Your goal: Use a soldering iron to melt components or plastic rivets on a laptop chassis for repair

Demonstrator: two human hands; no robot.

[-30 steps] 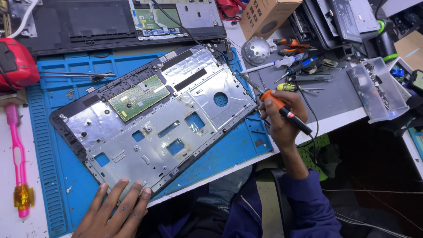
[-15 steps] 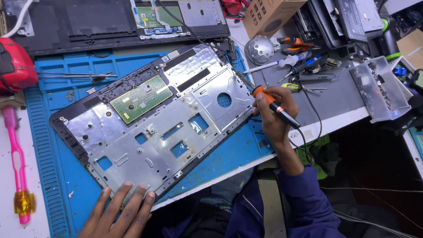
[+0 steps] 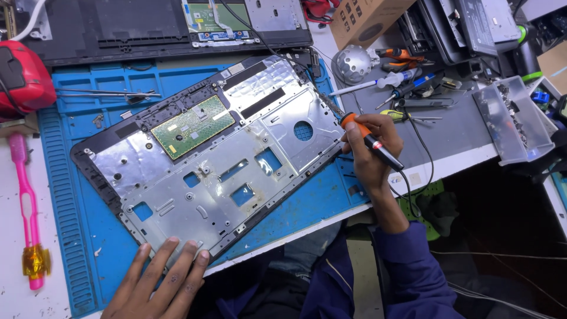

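Observation:
An upside-down laptop palmrest [image 3: 224,171] with a silver metal shield and a green touchpad board [image 3: 190,126] lies tilted on the blue work mat [image 3: 71,195]. My left hand [image 3: 162,280] lies flat on the palmrest's near edge, fingers spread. My right hand [image 3: 369,156] grips a soldering iron [image 3: 372,142] with an orange and black handle. Its tip touches the right edge of the palmrest near a round hole [image 3: 303,130].
A black laptop base [image 3: 147,26] lies at the back. A red tool [image 3: 20,74] and a pink brush [image 3: 26,201] sit at the left. Tweezers [image 3: 106,94] rest on the mat. Screwdrivers [image 3: 407,88], a cardboard box [image 3: 366,18] and a clear parts tray [image 3: 511,121] crowd the right.
My right hand with the soldering iron has moved up and inward, bringing the tip to the palmrest's right edge. My left hand has stayed on the near edge.

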